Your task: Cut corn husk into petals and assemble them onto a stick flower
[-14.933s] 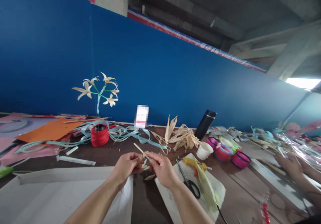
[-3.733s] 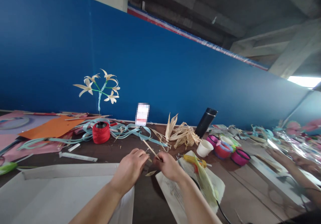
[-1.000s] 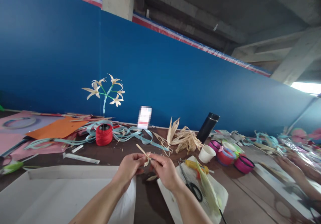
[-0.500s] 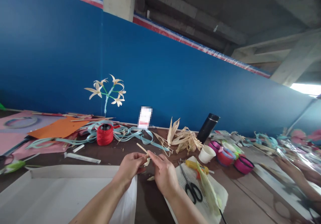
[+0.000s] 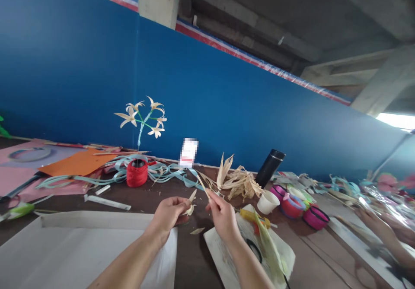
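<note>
Blue panels (image 5: 243, 103) back a cluttered bench (image 5: 191, 254) as the left hand (image 5: 169, 214), thumb and finger pressed together, pinches pale petals (image 5: 189, 210) and the right hand (image 5: 224, 216), fingers curled, grips a slim stick (image 5: 203, 185), now drawn clear of them, leaving the two apart; any writing on the pixelated upright screen (image 5: 189, 152) is unreadable

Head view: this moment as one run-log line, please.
left hand: pinching pale petal pieces | right hand: holding thin stick | hands: apart | table: loose pale flake lying on it
</note>
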### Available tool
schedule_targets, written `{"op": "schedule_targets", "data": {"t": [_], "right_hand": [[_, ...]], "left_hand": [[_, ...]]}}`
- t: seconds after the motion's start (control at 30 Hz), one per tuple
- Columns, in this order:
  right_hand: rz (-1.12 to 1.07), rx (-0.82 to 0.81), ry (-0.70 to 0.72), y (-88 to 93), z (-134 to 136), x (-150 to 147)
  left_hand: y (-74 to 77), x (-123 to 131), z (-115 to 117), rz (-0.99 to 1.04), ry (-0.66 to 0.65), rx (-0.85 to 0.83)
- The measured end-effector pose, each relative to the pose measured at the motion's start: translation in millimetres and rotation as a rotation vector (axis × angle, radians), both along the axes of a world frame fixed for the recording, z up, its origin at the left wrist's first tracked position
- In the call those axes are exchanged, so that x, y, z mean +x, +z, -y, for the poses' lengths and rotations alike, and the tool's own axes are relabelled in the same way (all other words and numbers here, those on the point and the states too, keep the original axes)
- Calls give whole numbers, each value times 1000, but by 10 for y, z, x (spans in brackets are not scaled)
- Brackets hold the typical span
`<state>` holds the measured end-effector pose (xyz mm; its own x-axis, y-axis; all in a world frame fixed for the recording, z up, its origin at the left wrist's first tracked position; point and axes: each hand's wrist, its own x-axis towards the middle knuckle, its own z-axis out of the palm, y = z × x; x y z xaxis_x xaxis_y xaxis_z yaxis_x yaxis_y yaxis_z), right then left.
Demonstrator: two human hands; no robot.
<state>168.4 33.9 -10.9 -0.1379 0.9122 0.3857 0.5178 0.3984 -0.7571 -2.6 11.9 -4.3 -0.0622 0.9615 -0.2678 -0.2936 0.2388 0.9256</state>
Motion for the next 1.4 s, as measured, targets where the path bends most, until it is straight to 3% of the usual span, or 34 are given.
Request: {"op": "schedule_targets", "data": {"t": [0.13,0.3,0.4,0.57,0.7,0.9,1.03,1.13,1.23,1.3,1.4], "right_hand": [[-329,-381,276,30,71,-145],[-388,-475,402,46,129,-228],[-305,-399,368,25,116,-200],[-80,-61,241,27,171,-207],[65,112,195,37,212,-221],[326,187,70,34,199,-176],[201,183,-50,21,99,-81],[-89,1,-33,21,33,-38],[-357,-320,183,34,46,-76],[-447,-472,319,43,86,-128],[-458,-546,397,48,135,-188]], "left_hand": [[-47,-20,-25,6,2,36],[-45,-16,-11,-57,-45,57],[-41,-3,-12,-75,-41,59],[-48,0,-19,-89,-27,26],[-11,-3,-5,-97,-26,26],[25,11,17,-92,-31,46],[28,-13,7,-96,-15,34],[17,-60,-18,-75,28,34],[-7,-91,-42,-33,48,39],[-22,-92,-48,-27,14,54],[-33,-74,-39,-55,-47,66]]}}
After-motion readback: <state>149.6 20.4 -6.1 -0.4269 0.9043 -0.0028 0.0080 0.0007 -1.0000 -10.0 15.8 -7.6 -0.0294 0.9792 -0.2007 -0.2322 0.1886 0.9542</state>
